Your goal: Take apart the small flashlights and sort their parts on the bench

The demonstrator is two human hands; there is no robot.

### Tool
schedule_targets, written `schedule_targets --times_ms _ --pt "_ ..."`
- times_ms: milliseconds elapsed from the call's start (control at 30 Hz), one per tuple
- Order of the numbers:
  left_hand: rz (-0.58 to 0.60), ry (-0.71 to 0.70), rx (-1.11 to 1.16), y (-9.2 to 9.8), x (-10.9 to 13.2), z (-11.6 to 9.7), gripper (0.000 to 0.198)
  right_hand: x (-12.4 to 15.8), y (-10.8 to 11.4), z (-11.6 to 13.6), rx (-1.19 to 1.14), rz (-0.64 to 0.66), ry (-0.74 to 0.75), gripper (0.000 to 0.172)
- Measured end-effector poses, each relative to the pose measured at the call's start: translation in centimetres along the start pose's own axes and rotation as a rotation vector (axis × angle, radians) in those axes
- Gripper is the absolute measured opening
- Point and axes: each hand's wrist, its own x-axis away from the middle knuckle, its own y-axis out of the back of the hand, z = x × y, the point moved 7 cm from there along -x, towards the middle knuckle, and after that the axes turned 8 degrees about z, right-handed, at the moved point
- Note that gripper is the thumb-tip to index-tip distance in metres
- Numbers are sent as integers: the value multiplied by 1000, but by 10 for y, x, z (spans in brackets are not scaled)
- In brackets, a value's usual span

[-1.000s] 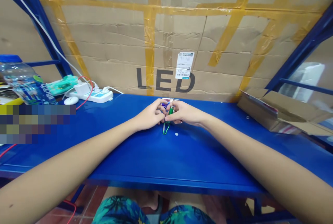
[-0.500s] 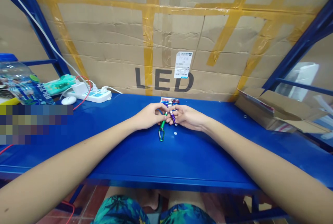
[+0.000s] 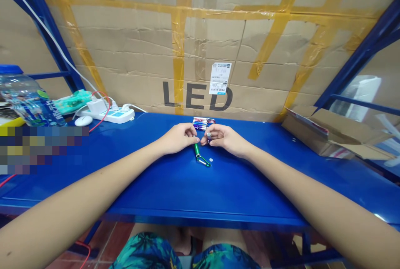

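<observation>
Okay, on my feed the left hand sits curled at the middle of the glossy blue steel workbench, its fingertips right at the upper end of a slim green metal flashlight. I cannot tell whether they are pinching it or only touching it. That flashlight lies on the bench, its lower end toward five o'clock, with a green wire carabiner at that end. The right hand is clenched around a small metal cylinder, only its grey end showing between the fingers. Just beyond the hands, at twelve o'clock, a row of slim multicoloured metal flashlights lies near the far edge. At ten o'clock are a white power strip, a white computer mouse and a clear plastic water bottle with a blue cap. At three o'clock rests an open brown cardboard box, and behind everything stands a taped cardboard panel printed "LED".
</observation>
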Motion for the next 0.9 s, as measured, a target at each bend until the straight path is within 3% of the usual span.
schedule_targets --times_ms 233,400,433,567,700,900 --pt "16 66 151 -1 2 2 19 4 -8 11 521 -42 -85 15" --pt "42 -48 -160 -2 3 -5 1 6 -13 18 849 -79 -183 14" --pt "53 -83 -232 -3 4 -8 7 6 -15 18 890 -78 -188 14" --pt "137 -205 -434 -15 7 -17 23 7 -17 13 853 -79 -231 9" --pt "189 -251 -520 -27 10 -21 20 7 -16 11 809 -96 -213 12" --pt "111 -181 -549 -25 12 -25 16 7 -14 12 672 -136 -161 20"
